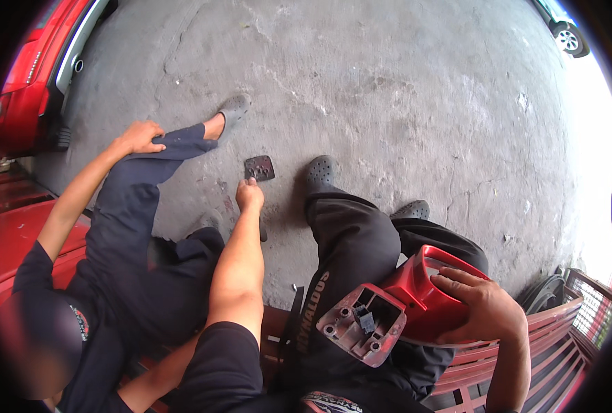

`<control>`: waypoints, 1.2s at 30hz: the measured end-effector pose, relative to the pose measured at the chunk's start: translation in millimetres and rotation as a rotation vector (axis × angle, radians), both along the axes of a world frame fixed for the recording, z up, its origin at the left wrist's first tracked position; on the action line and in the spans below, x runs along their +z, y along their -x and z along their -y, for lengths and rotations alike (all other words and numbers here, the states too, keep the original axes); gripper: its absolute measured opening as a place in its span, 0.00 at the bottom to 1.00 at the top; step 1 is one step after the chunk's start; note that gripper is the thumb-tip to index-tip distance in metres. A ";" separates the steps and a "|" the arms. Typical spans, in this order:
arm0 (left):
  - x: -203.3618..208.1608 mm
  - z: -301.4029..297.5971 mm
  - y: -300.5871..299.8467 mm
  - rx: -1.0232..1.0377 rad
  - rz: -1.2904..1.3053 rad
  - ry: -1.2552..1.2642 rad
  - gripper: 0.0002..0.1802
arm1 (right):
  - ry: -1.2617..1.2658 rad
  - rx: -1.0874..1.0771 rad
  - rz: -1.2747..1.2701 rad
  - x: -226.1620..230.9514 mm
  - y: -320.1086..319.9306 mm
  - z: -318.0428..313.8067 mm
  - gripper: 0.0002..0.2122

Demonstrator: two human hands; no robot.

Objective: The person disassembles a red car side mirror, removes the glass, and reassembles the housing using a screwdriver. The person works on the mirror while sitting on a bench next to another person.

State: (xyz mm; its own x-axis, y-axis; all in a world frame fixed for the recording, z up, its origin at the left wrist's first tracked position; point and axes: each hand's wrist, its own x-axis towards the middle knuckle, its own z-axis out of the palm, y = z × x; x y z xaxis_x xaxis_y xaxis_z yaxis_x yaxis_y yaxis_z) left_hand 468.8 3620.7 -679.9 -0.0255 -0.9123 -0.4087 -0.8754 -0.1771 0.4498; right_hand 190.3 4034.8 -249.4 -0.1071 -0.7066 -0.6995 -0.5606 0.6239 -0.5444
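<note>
My left arm stretches forward, and my left hand (250, 196) is closed, with its fingertips at the lower edge of a small dark square plate (259, 168) that has several holes or studs. The plate shows against the concrete floor. Across my lap lies a red plastic housing (430, 303), hollow and open at its top. A squarish base (362, 325) with a worn, dirty face, corner holes and a grey block inside joins its left side. My right hand (485, 308) grips the housing's right side, fingers bent over its rim; some fingertips are hidden.
On my left sits another person, whose hand (142, 137) rests on a raised knee. A red vehicle (27, 89) stands at the far left, and a wheel (569, 39) of another shows far right. A red slatted bench (519, 358) runs beneath me. Concrete floor (388, 82) stretches ahead.
</note>
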 end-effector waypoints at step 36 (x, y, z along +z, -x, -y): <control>370.6 -367.8 -113.2 -0.737 -0.991 -0.723 0.21 | -0.260 -0.049 -0.059 -1.1 -4.5 -16.4 0.42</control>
State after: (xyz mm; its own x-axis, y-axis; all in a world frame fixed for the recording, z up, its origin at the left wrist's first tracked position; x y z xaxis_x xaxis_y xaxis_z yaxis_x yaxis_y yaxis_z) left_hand 581.9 3988.5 -309.2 -0.9377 -0.1689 -0.3036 -0.2501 -0.2781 0.9274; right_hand 194.9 4051.2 -250.4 -0.1828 -0.4972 -0.8482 -0.5526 0.7655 -0.3297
